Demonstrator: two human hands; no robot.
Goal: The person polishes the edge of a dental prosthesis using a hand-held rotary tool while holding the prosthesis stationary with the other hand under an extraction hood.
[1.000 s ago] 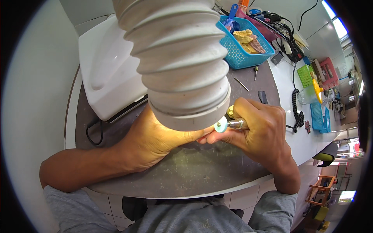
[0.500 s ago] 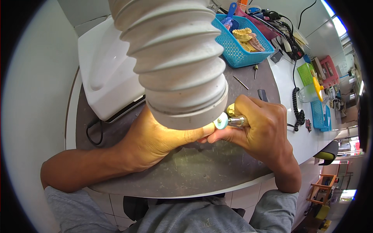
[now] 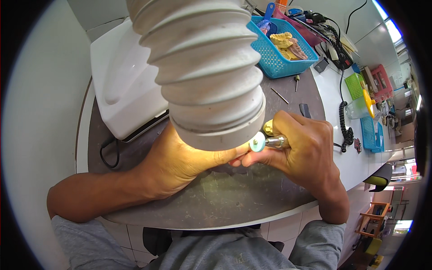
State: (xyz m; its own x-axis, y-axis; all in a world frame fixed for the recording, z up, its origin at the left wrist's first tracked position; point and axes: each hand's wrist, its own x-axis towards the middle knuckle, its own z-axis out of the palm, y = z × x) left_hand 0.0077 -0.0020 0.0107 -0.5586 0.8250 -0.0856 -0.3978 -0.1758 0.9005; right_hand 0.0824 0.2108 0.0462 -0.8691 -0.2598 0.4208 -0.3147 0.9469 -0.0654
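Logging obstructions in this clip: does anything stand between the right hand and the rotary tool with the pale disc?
Nothing visible does: the right hand grips the rotary tool. The ribbed hose hides part of the left hand.

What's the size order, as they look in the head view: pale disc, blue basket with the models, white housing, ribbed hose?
Largest to smallest:
1. Ribbed hose
2. White housing, partly hidden
3. Blue basket
4. Pale disc
Hose seems nearer the camera; its true size against the housing is unsure.
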